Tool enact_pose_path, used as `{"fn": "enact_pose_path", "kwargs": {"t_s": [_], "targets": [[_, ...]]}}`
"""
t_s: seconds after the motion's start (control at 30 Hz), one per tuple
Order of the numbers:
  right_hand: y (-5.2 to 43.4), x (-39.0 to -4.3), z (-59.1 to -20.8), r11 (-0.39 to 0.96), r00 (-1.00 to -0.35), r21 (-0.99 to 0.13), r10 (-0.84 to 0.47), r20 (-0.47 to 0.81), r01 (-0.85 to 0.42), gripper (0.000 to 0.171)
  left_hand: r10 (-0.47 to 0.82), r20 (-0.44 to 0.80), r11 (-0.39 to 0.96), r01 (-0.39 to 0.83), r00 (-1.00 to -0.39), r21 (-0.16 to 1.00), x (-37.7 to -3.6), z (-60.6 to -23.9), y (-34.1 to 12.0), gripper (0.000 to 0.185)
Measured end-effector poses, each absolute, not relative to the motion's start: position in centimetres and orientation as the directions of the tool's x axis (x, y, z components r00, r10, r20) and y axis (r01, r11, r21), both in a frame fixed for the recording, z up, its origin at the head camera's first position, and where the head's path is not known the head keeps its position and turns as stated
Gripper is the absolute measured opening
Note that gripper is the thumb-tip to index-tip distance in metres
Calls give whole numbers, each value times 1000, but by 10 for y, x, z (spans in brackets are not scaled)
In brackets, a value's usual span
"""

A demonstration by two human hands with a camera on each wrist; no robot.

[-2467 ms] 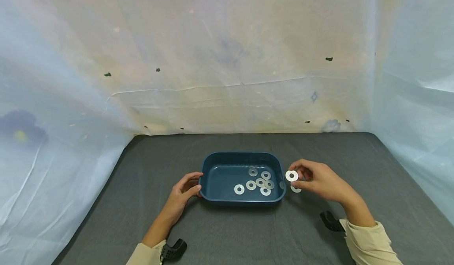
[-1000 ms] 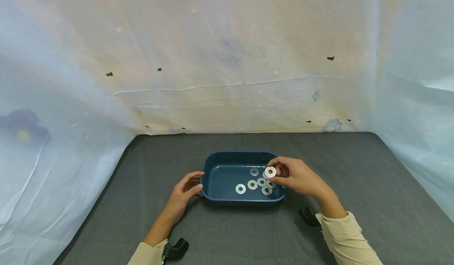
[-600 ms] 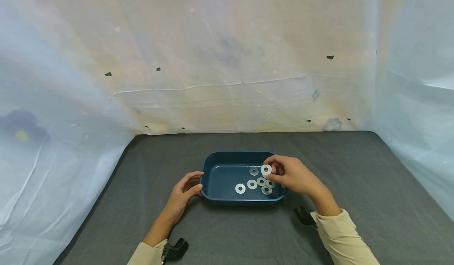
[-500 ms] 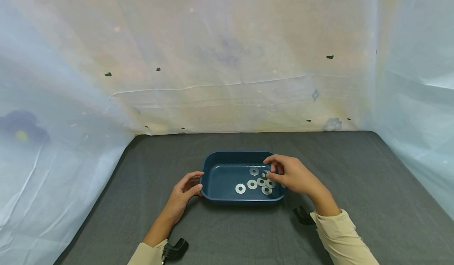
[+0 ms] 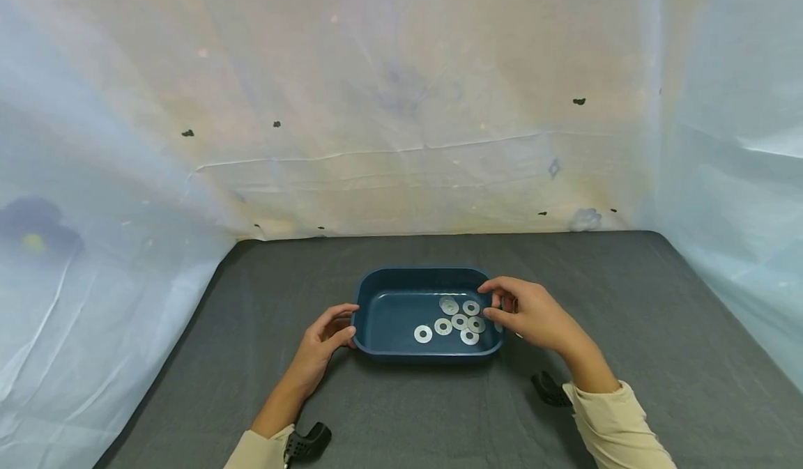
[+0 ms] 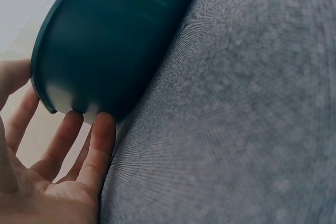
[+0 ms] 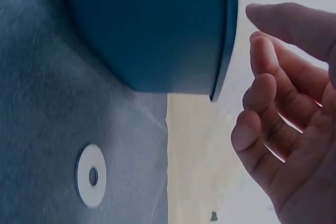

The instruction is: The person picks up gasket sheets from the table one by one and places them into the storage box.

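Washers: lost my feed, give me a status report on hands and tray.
Right hand empty, open over the tray edge. Left hand touches the tray's end. Seven washers inside; one washer on the cloth. Nothing in the way.

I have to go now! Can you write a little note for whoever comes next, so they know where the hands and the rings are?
Left hand: open, fingers resting against the left end of the blue tray.
Right hand: open and holding nothing, over the tray's right rim.
Done: six or so metal washers lie in the tray's right half.
Left: one washer on the cloth lies outside, close beside the tray's right end; the head view hides it behind the right hand.
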State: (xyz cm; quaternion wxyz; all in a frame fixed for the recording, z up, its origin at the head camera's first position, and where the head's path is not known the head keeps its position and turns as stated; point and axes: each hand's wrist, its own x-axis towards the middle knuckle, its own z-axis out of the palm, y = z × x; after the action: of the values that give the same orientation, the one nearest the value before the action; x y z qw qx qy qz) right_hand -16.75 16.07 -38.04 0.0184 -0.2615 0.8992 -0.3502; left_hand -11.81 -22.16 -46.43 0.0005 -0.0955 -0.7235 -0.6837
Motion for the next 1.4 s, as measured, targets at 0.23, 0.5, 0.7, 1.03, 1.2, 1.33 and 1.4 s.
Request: {"fn": "enact_pose_path", "kwargs": {"t_s": [0.23,0.5,0.7,1.03,1.2,1.33,1.4], "targets": [[177,-164,-380,632,-872,-632,-465,153,-448,29,128,116,54,124,-985,991,-116,-463,-222,43],[199,-159,-386,685,-897,-604,-426,121,-407,30,130,113,54,121,-985,991,-116,-461,-220,43],[210,-161,-391,679,-895,-610,-431,118,-407,31,133,126,63,135,-983,989,-117,-464,-221,43],[222,-167,-400,703,-891,-599,-452,40,-384,33,139,136,53,145,-981,988,-117,-463,-220,43],[223,-170,-407,710,-886,-589,-462,22,-386,32,136,127,49,135,-983,990,-116,-463,-220,43],[222,-171,-411,706,-884,-594,-468,16,-385,31,135,128,43,135,-983,990,-117,-463,-221,43],[222,-172,-412,704,-884,-601,-468,8,-378,30,137,129,40,136,-982,990,-117,-463,-221,43]]}}
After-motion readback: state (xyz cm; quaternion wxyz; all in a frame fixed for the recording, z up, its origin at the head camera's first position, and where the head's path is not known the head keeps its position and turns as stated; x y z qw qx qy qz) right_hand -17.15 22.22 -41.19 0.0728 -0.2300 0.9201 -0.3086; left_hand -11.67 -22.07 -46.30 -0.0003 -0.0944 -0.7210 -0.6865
